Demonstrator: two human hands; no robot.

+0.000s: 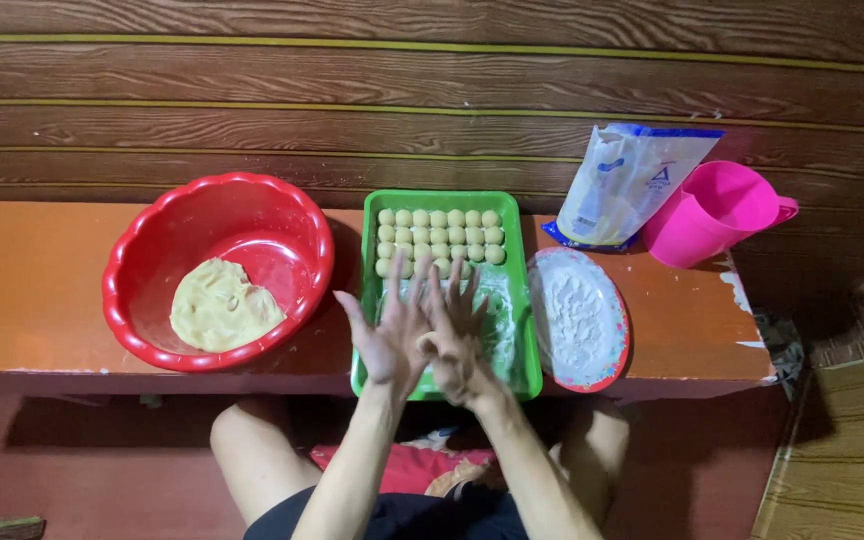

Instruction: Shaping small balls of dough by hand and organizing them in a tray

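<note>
My left hand [387, 335] and my right hand [459, 335] are pressed palm to palm above the near half of a green tray [527, 300], fingers spread and pointing away from me. Whatever lies between the palms is hidden. Rows of small pale dough balls [440, 235] fill the far end of the tray, and its near part is dusted with flour. To the left stands a red bowl [157, 250] with a lump of yellow dough [220, 305] in it.
A red-rimmed oval plate of flour [579, 318] lies right of the tray. Behind it stand a flour bag [624, 185] and a pink jug [712, 212]. Everything rests on a low orange table [22, 290] against a wooden wall. My knees are below the table edge.
</note>
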